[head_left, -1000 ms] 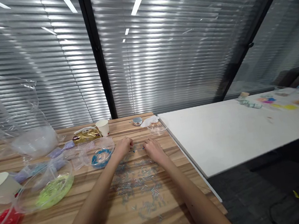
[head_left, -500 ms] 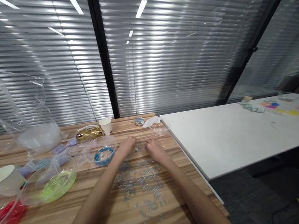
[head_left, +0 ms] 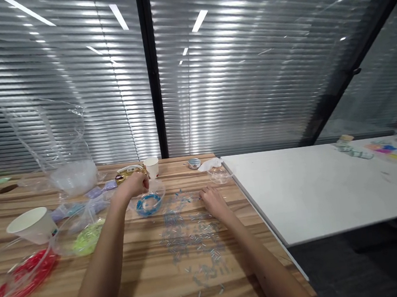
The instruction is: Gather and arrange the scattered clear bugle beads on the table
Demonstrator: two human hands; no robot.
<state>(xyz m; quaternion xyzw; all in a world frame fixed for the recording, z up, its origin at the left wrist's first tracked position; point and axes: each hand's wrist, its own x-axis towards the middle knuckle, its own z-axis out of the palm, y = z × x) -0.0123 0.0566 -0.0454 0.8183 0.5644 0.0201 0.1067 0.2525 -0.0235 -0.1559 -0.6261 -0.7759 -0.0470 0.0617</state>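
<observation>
Left grip (head_left: pixel 134 184) curled by clear bowl (head_left: pixel 162 190) of blue bits (head_left: pixel 147 212), ten o'clock from scattered tubes (head_left: pixel 190 238); can't see from here if holding. Right grip (head_left: pixel 214 201) bent on table (head_left: pixel 145 286), one o'clock; can't tell either. Best drop any bits low, gently.

The head view looks forward above both hands (head_left: pixel 136 184) (head_left: pixel 214 200).
</observation>
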